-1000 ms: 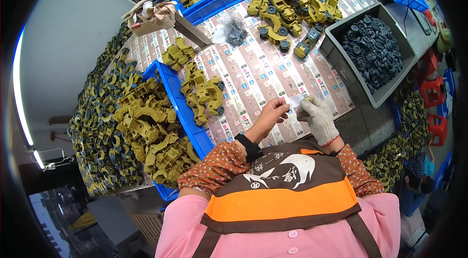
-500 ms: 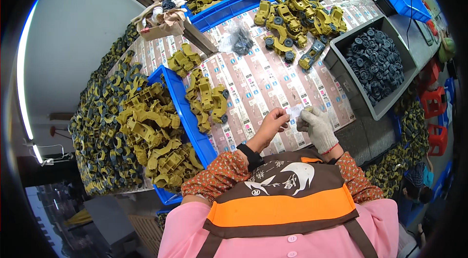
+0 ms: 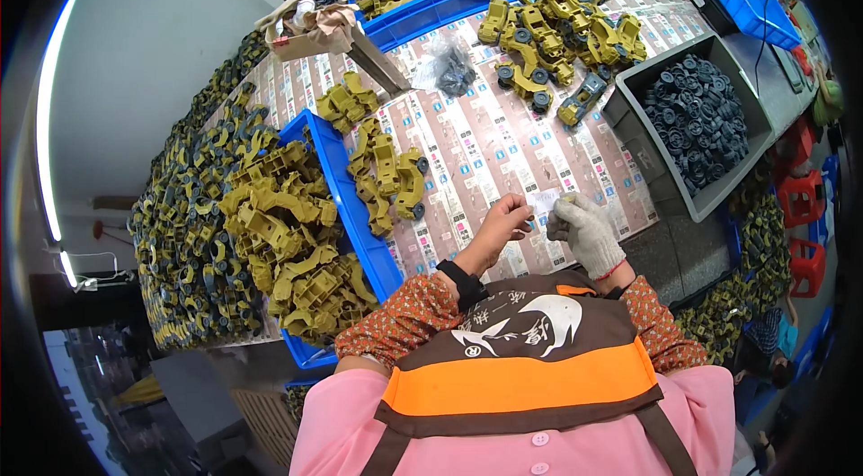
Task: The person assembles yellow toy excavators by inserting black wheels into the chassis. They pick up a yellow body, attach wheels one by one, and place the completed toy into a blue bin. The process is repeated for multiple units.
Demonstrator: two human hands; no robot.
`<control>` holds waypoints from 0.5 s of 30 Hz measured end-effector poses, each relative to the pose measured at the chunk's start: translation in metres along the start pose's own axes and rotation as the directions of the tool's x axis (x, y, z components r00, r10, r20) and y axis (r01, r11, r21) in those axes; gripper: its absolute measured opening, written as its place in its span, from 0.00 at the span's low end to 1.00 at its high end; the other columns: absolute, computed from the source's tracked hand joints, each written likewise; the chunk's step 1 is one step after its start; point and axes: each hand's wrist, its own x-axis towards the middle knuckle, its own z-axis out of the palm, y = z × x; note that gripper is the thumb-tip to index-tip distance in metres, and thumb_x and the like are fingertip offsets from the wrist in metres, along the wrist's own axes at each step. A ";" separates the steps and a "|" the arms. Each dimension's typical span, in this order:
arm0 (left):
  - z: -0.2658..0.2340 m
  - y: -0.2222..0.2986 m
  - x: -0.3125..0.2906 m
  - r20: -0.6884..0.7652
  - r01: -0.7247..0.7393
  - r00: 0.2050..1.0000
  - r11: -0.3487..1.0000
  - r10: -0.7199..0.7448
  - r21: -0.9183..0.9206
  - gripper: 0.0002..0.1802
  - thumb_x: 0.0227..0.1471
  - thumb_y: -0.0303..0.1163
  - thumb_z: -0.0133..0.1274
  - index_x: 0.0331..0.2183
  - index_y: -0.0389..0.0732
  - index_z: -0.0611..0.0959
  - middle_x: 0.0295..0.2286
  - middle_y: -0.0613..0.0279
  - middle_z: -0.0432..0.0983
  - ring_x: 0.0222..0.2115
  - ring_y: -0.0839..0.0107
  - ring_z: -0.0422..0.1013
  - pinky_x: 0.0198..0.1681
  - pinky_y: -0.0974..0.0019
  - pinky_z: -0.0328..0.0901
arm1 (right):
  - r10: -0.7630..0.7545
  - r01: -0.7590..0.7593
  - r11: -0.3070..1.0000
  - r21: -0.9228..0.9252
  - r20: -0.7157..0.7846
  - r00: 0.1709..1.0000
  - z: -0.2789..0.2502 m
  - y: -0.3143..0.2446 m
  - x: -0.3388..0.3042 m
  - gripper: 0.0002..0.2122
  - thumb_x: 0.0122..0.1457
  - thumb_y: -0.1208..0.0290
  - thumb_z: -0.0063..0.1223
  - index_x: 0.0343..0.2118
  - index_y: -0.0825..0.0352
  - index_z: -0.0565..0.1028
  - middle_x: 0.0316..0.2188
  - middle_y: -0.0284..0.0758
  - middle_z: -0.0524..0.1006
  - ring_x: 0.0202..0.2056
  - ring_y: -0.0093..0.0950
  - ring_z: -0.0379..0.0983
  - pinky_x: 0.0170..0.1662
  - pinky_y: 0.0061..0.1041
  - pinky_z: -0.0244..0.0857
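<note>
Near the table's front edge, my bare left hand (image 3: 496, 229) has its fingers curled together; whether anything is in them is hidden. My right hand (image 3: 587, 231), in a pale knit glove, is closed on a small white paper slip (image 3: 545, 199). The slip lies between the two hands, its left edge close to my left fingertips. To the left of my hands are several yellow toy vehicle bodies (image 3: 385, 166), some with dark wheels. Farther off stands a heap of yellow toy vehicles (image 3: 562, 26), with a dark-topped toy vehicle (image 3: 582, 99) at its near side.
A blue bin (image 3: 367, 242) of yellow bodies stands at left, beside a large pile of wheeled toys (image 3: 193, 233). Another blue bin (image 3: 467, 1) is at the back. A grey crate (image 3: 643, 157) holds dark wheels. A wooden post (image 3: 373, 58) rises near a clear plastic bag (image 3: 454, 76).
My left fingertips have drawn slightly back from the slip, and more of it shows. My right hand stays nearly in place. The surroundings have shifted slightly in the picture.
</note>
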 end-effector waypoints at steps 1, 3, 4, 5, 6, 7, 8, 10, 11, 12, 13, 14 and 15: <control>-0.001 -0.001 -0.001 -0.006 -0.005 1.000 1.000 0.005 -0.006 0.10 0.66 0.42 0.56 0.43 0.50 0.77 0.38 0.69 0.79 0.38 0.76 0.77 0.41 0.68 0.70 | 0.005 -0.005 1.000 -0.008 0.011 1.000 0.002 -0.001 0.000 0.08 0.68 0.66 0.58 0.39 0.65 0.76 0.29 0.32 0.77 0.30 0.25 0.74 0.38 0.31 0.72; -0.004 -0.002 -0.004 -0.018 -0.008 1.000 1.000 0.008 -0.019 0.10 0.66 0.42 0.56 0.43 0.50 0.77 0.38 0.69 0.79 0.38 0.76 0.77 0.41 0.68 0.70 | 0.016 -0.015 1.000 -0.024 0.033 0.999 0.006 -0.002 0.000 0.08 0.68 0.65 0.58 0.39 0.65 0.76 0.29 0.32 0.77 0.30 0.25 0.73 0.38 0.31 0.72; -0.005 -0.002 -0.005 -0.025 -0.010 1.000 1.000 0.010 -0.024 0.10 0.66 0.42 0.56 0.43 0.50 0.77 0.38 0.69 0.79 0.37 0.76 0.77 0.41 0.68 0.70 | 0.019 -0.017 0.999 -0.033 0.042 0.999 0.008 -0.002 0.000 0.08 0.68 0.65 0.58 0.39 0.65 0.77 0.29 0.32 0.77 0.30 0.25 0.73 0.38 0.30 0.72; -0.007 -0.003 -0.007 -0.029 -0.015 0.999 0.999 0.015 -0.030 0.10 0.66 0.42 0.56 0.43 0.49 0.77 0.38 0.69 0.79 0.37 0.76 0.77 0.41 0.68 0.70 | 0.022 -0.020 0.999 -0.043 0.052 0.998 0.011 -0.003 0.000 0.08 0.68 0.65 0.58 0.39 0.65 0.77 0.29 0.32 0.77 0.30 0.24 0.74 0.38 0.30 0.72; -0.008 -0.003 -0.008 -0.033 -0.020 0.999 0.999 0.019 -0.033 0.10 0.66 0.42 0.56 0.43 0.49 0.77 0.38 0.69 0.79 0.37 0.76 0.77 0.41 0.68 0.70 | 0.025 -0.022 0.998 -0.051 0.062 0.998 0.013 -0.003 0.001 0.09 0.68 0.65 0.58 0.39 0.66 0.77 0.29 0.32 0.77 0.30 0.24 0.74 0.38 0.30 0.72; -0.010 -0.003 -0.010 -0.038 -0.025 0.999 0.999 0.024 -0.037 0.10 0.66 0.42 0.57 0.43 0.49 0.77 0.38 0.69 0.79 0.37 0.76 0.77 0.40 0.68 0.70 | 0.029 -0.024 0.997 -0.069 0.077 0.997 0.016 -0.004 0.001 0.09 0.69 0.65 0.57 0.39 0.66 0.77 0.29 0.32 0.77 0.30 0.24 0.74 0.38 0.30 0.72; -0.011 -0.003 -0.012 -0.045 -0.033 0.999 0.999 0.031 -0.041 0.10 0.66 0.42 0.57 0.43 0.49 0.77 0.37 0.69 0.79 0.37 0.76 0.77 0.40 0.68 0.70 | 0.033 -0.025 0.996 -0.086 0.092 0.995 0.018 -0.005 0.001 0.09 0.69 0.65 0.57 0.39 0.66 0.77 0.29 0.32 0.77 0.30 0.24 0.74 0.38 0.29 0.72; -0.012 -0.002 -0.018 -0.055 -0.046 0.998 0.998 0.043 -0.049 0.10 0.66 0.42 0.57 0.43 0.49 0.77 0.37 0.69 0.78 0.37 0.76 0.77 0.40 0.68 0.71 | 0.036 -0.023 0.993 -0.114 0.112 0.993 0.021 -0.005 0.001 0.09 0.69 0.65 0.57 0.40 0.66 0.77 0.29 0.32 0.77 0.30 0.24 0.74 0.38 0.29 0.73; -0.013 -0.001 -0.020 -0.059 -0.052 0.997 0.997 0.049 -0.052 0.10 0.66 0.42 0.57 0.43 0.49 0.77 0.37 0.69 0.78 0.37 0.76 0.77 0.40 0.68 0.71 | 0.035 -0.020 0.992 -0.124 0.120 0.992 0.021 -0.003 0.003 0.09 0.69 0.65 0.57 0.40 0.66 0.77 0.30 0.32 0.77 0.30 0.24 0.74 0.38 0.29 0.73; -0.014 -0.001 -0.022 -0.062 -0.058 0.997 0.997 0.055 -0.057 0.10 0.66 0.42 0.57 0.42 0.49 0.77 0.37 0.69 0.78 0.37 0.76 0.77 0.39 0.68 0.71 | 0.035 -0.017 0.991 -0.134 0.127 0.991 0.022 -0.002 0.004 0.09 0.69 0.65 0.57 0.40 0.66 0.77 0.30 0.32 0.77 0.30 0.25 0.75 0.38 0.30 0.73; -0.015 -0.001 -0.023 -0.066 -0.064 0.996 0.996 0.060 -0.061 0.10 0.66 0.42 0.57 0.42 0.49 0.77 0.37 0.69 0.78 0.37 0.76 0.77 0.39 0.69 0.71 | 0.032 -0.015 0.990 -0.139 0.119 0.992 0.023 -0.001 0.005 0.09 0.69 0.64 0.57 0.40 0.66 0.77 0.29 0.32 0.77 0.30 0.25 0.75 0.38 0.30 0.73; -0.016 -0.002 -0.024 -0.076 -0.070 0.995 0.995 0.065 -0.064 0.10 0.66 0.41 0.57 0.42 0.49 0.77 0.37 0.69 0.78 0.36 0.76 0.77 0.39 0.69 0.71 | 0.029 -0.013 0.989 -0.144 0.110 0.993 0.024 -0.001 0.006 0.09 0.69 0.64 0.57 0.40 0.66 0.77 0.29 0.32 0.77 0.30 0.25 0.75 0.38 0.30 0.74; -0.017 -0.003 -0.024 -0.086 -0.074 0.994 0.995 0.068 -0.067 0.10 0.66 0.41 0.57 0.42 0.49 0.77 0.37 0.69 0.78 0.36 0.76 0.77 0.39 0.69 0.71 | 0.028 -0.013 0.989 -0.149 0.102 0.994 0.024 0.001 0.007 0.09 0.69 0.64 0.57 0.40 0.66 0.78 0.29 0.32 0.77 0.30 0.25 0.75 0.38 0.30 0.74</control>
